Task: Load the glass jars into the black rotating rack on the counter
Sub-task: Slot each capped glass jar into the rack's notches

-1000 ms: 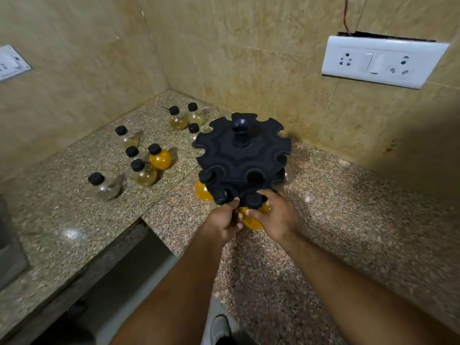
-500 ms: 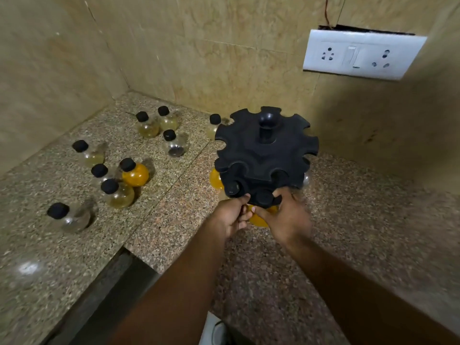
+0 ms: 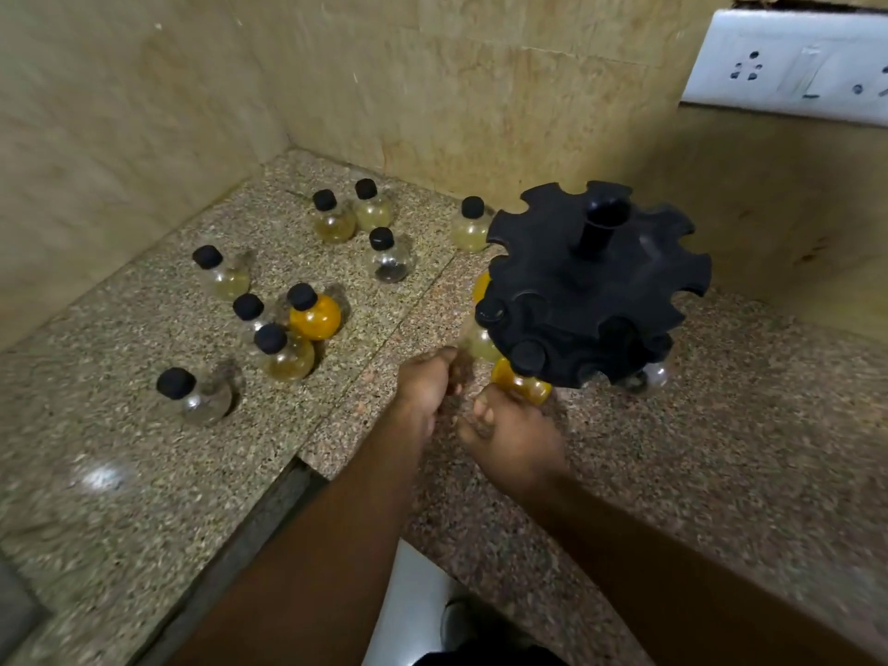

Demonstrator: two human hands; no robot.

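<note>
The black rotating rack (image 3: pixel 596 290) stands on the granite counter (image 3: pixel 721 449) at the right. Black-capped glass jars hang in its lower tier: an orange jar (image 3: pixel 521 384) at the front, a pale jar (image 3: pixel 480 343) to its left, and a clear one (image 3: pixel 656 374) at the right. My left hand (image 3: pixel 427 386) is just left of the rack's front, loosely curled and empty, its fingers blurred. My right hand (image 3: pixel 509 435) sits right below the orange jar, holding nothing. Several loose jars stand on the left counter, among them an orange loose jar (image 3: pixel 314 317) and a clear loose jar (image 3: pixel 199 398).
Tiled walls meet in a corner behind the jars. A white switchboard (image 3: pixel 788 60) is on the wall above the rack. The counter's inner edge (image 3: pixel 269 511) drops to the floor between my arms, where a shoe (image 3: pixel 461 622) shows.
Both hands have come back from the rack's front slot, leaving the orange jar hanging there. The view has swung left, so the rack now sits further right.
</note>
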